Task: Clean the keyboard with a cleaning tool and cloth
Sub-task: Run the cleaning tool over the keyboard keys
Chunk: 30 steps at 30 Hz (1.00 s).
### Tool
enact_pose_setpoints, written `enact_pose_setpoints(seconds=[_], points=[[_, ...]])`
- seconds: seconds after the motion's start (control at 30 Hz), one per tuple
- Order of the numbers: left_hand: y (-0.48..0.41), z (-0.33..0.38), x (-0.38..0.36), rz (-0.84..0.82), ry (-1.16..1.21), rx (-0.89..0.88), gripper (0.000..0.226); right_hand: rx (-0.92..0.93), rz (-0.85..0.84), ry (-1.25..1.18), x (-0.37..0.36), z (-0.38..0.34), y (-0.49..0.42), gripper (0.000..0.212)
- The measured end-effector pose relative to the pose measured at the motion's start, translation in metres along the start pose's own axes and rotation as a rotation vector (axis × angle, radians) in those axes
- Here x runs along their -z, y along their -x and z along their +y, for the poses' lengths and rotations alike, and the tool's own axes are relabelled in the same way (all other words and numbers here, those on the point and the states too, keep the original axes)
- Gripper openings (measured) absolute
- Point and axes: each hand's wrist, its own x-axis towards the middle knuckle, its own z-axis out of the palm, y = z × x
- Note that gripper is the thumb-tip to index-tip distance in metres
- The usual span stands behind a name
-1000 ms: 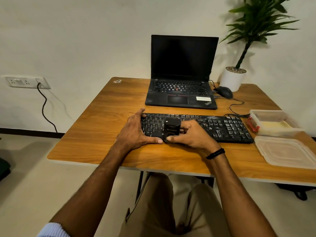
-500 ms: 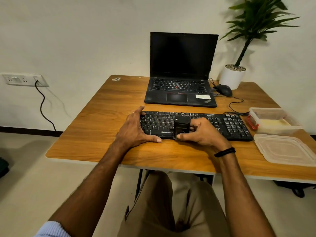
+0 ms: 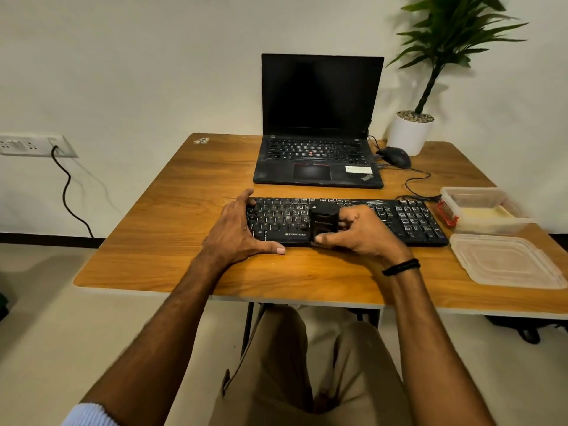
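Note:
A black keyboard [image 3: 399,219] lies flat on the wooden table [image 3: 172,229] in front of me. My left hand [image 3: 236,232] holds its left end, fingers over the far edge and thumb along the near edge. My right hand [image 3: 362,235] grips a small black block-shaped cleaning tool [image 3: 322,221], which stands on the keys near the keyboard's middle. No cloth is in sight.
A black laptop [image 3: 319,161] stands open behind the keyboard, with a mouse [image 3: 395,156] and its cable to the right. A white plant pot [image 3: 410,133] is at the back right. A clear plastic box [image 3: 482,210] and its lid [image 3: 504,259] lie at the right.
My right hand has slid the cleaning tool rightward along the keys, from the left part toward the middle. My left hand has stayed on the keyboard's left end.

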Motion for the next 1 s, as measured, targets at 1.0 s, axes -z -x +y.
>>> enact_pose_setpoints(seconds=[1.0], points=[[-0.007,-0.002,-0.011,0.111,-0.24,-0.145,0.135,0.083,0.17,0.049,-0.04,-0.002,-0.026,0.037]])
